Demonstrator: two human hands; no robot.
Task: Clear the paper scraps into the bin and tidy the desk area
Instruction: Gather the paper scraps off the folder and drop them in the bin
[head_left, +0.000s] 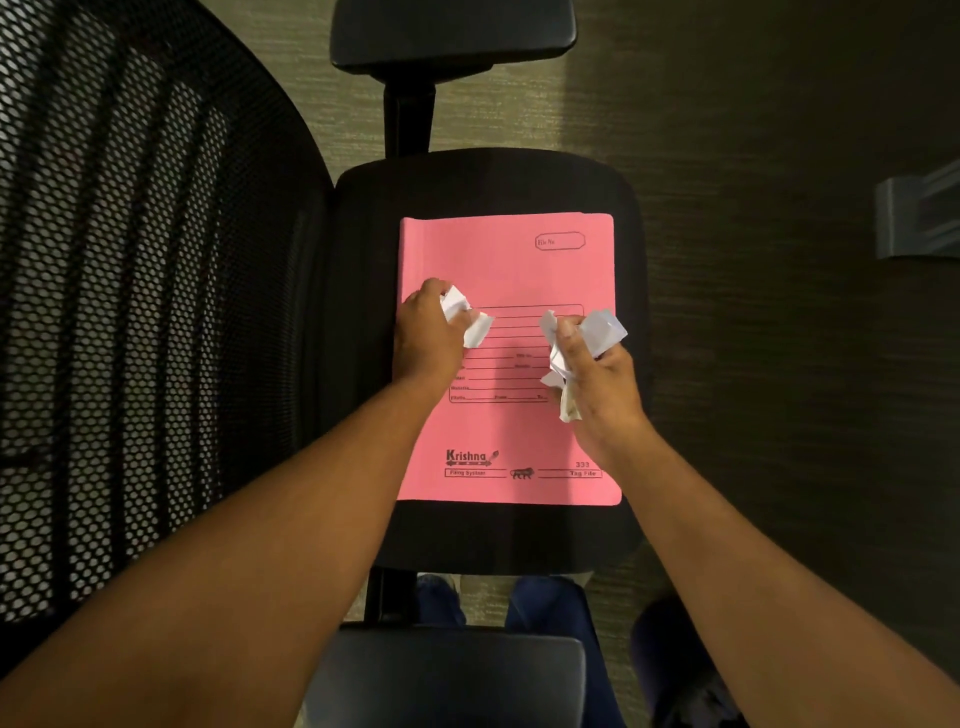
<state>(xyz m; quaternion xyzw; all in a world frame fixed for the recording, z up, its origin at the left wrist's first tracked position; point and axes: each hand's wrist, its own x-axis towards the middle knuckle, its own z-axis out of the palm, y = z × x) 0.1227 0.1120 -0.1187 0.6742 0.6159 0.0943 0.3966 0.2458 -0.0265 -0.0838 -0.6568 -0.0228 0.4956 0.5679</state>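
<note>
White crumpled paper scraps (597, 338) bunched above the pink file; perhaps several pieces.

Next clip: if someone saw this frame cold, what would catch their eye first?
The bright pink file folder, lying flat on the black chair seat at the centre, stands out against the dark surroundings. Over it, the left hand and right hand each clutch crumpled white paper scraps. The chair's mesh backrest fills the left side.
</note>
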